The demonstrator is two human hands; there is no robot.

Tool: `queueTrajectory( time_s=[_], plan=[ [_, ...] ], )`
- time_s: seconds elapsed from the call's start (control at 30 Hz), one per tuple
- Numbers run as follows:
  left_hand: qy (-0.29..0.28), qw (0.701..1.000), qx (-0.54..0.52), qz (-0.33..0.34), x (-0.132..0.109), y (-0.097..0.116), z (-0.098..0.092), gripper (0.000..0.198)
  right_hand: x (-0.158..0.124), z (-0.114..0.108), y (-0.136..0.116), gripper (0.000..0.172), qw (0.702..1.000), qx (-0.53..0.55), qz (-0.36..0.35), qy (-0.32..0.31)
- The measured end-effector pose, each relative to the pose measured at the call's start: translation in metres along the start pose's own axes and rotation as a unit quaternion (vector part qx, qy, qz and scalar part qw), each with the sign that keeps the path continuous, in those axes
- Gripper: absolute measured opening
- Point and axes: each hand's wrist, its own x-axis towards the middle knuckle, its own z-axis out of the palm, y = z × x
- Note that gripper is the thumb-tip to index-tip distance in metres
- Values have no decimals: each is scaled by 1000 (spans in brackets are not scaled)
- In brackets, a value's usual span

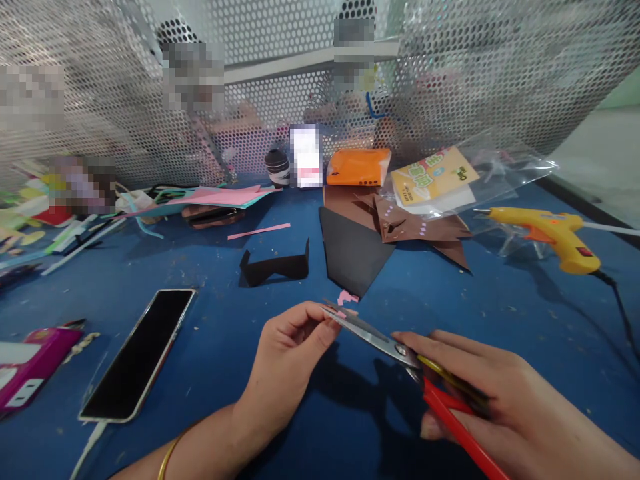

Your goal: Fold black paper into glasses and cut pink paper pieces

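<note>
My left hand (295, 350) is closed in a pinch on a small pink paper piece (342, 313), mostly hidden by the fingers and blades. In my right hand (480, 393) are scissors (380, 343) with a red and a yellow handle, their blade tips at the left fingertips. Just beyond lie pink paper scraps (347, 297), near the tip of a black paper piece (353, 250). A black paper glasses shape (277, 267) stands farther back, with a thin pink paper strip (259, 231) behind it.
A yellow glue gun (547, 230) lies at right, its cord trailing down. Brown paper shapes (420, 227), a clear bag and an orange packet (359, 167) sit at the back. On the left are a charging phone (143, 357) and a magenta case (37, 367). Perforated metal mesh (280, 87) rises behind.
</note>
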Motion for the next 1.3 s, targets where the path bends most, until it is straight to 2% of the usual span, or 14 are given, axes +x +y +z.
queueTrajectory(
  time_s=[0.17, 0.43, 0.7, 0.8, 0.93, 1.07, 1.17, 1.3],
  plan=[
    [-1, 1000, -4, -12, 1, 1, -1, 10, 0, -2, -1, 44, 1000, 10, -9, -4],
    [5, 999, 33, 6, 3, 2, -2, 9, 1, -1, 1, 44, 1000, 1, -23, 18],
    [2, 999, 35, -9, 0, 4, -3, 10, 2, 1, 6, 46, 998, -23, -41, 43],
    [10, 999, 43, -26, 1, 4, -3, 11, 2, 1, 7, 46, 997, -21, -29, 74],
    [5, 996, 44, -74, 2, 3, -4, 19, 3, 1, 10, 42, 987, 18, 22, 155],
    [-9, 996, -16, -90, 2, 4, -2, 28, 4, 0, 12, 47, 978, 34, 60, 197],
    [-16, 995, -30, -94, 2, 4, -1, 29, 4, 0, 10, 43, 979, 24, 69, 190],
    [-9, 995, 27, -101, 1, 5, -1, 17, 2, -1, 4, 44, 988, 14, 56, 143]
  ],
)
